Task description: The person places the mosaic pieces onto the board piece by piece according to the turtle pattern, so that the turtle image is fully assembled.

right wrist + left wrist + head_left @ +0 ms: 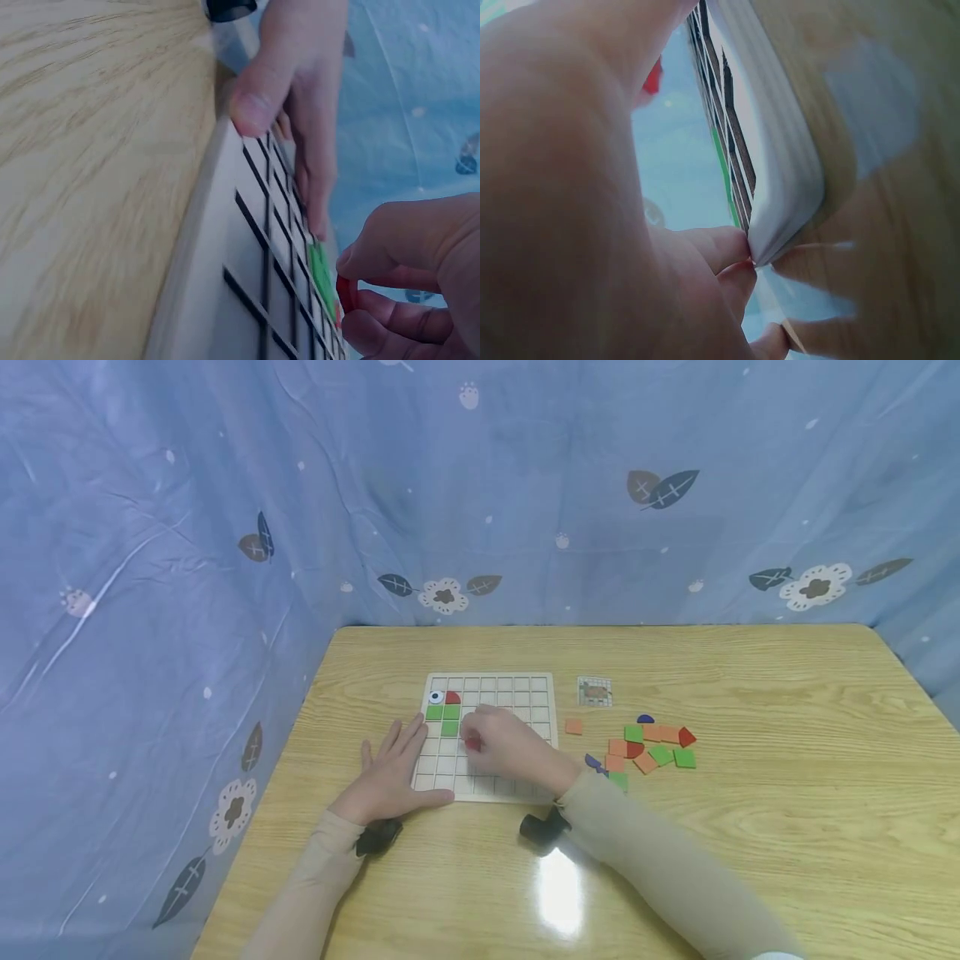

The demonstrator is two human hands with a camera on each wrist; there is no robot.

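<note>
White board [528, 702]: it has lots of little squares and lies on the wood table [787, 735].
My left hand [386, 785]: at the white board's left side, fingers spread out straight, thumb on its near edge, not gripping anything.
My right hand [510, 743]: over the white board, pinching a red piece [472, 742] with finger and thumb; I can't tell if the piece touches the board.
Eye tile [436, 697]: near the white board's far left corner, with a red tile [453, 697] just right of it and three green tiles [450, 727] on the nearer squares.
Picture card [595, 691]: right of the white board, near its far end.
Loose pieces [645, 762]: right of the white board, orange, green, red and blue, some touching.
Blue cloth [525, 510]: behind the white board, with leaves and flowers.
</note>
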